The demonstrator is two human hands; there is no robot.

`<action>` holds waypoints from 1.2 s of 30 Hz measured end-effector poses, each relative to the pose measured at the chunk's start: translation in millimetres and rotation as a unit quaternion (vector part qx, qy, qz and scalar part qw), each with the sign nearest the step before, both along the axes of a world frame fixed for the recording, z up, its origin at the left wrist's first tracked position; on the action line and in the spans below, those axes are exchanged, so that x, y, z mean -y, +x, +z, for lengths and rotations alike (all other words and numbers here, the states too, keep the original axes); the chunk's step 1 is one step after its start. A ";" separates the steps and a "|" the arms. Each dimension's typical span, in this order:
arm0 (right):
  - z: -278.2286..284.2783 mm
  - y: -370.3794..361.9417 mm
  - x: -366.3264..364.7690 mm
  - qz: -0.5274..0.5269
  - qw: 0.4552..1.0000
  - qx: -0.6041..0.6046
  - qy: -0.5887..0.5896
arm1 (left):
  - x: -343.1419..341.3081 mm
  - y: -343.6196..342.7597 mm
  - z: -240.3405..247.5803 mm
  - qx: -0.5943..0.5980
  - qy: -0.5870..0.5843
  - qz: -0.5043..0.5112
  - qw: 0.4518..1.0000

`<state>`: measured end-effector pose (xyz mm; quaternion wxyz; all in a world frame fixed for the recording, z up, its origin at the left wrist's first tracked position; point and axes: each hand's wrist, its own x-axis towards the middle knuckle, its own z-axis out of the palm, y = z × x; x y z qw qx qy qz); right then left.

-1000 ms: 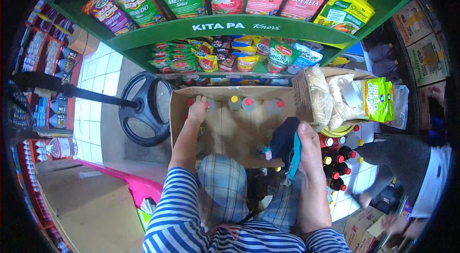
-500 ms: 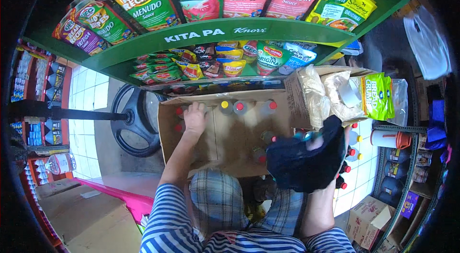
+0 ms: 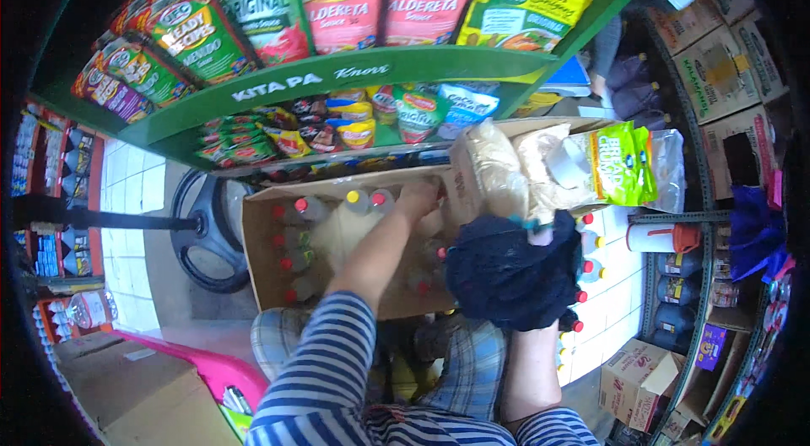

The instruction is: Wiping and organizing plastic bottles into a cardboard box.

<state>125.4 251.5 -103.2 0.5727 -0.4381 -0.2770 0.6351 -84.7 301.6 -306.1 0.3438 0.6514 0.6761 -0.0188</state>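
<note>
My left hand (image 3: 415, 198) reaches across the open cardboard box (image 3: 261, 273) to its far right corner. It is at a clear bottle (image 3: 440, 192) there; the fingers are blurred and their grip cannot be made out. In the same box stand clear bottles with red caps (image 3: 301, 205) along the left wall. A yellow-capped bottle (image 3: 358, 200) and a red-capped bottle (image 3: 381, 200) are at the far wall. My right hand (image 3: 542, 237), mostly hidden, holds a bunched black cloth (image 3: 502, 277) over the box's right side.
A smaller carton with bagged pale powder (image 3: 494, 163) and green packets (image 3: 620, 163) adjoins the box. Bottles stand on white tiles (image 3: 595, 302) to the right. A green shelf of sauce pouches (image 3: 278, 79) overhangs the far side. A black steering wheel (image 3: 207, 231) is left.
My left hand has moved from the box's far left corner to its far right corner. The black cloth stays in my right hand, and the view has shifted.
</note>
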 end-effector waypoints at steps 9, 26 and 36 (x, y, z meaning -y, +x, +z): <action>26.1 -29.5 3.8 0.053 0.962 -0.250 -0.101 | 59.3 14.6 -87.5 0.033 -0.010 0.175 0.984; 1.2 -25.5 -3.0 -0.006 0.952 -0.301 -0.055 | 116.0 -53.8 198.8 0.306 0.252 0.192 0.898; 11.8 -90.5 66.7 0.156 0.951 -0.206 -0.166 | 174.5 48.1 258.5 0.448 0.559 0.322 0.619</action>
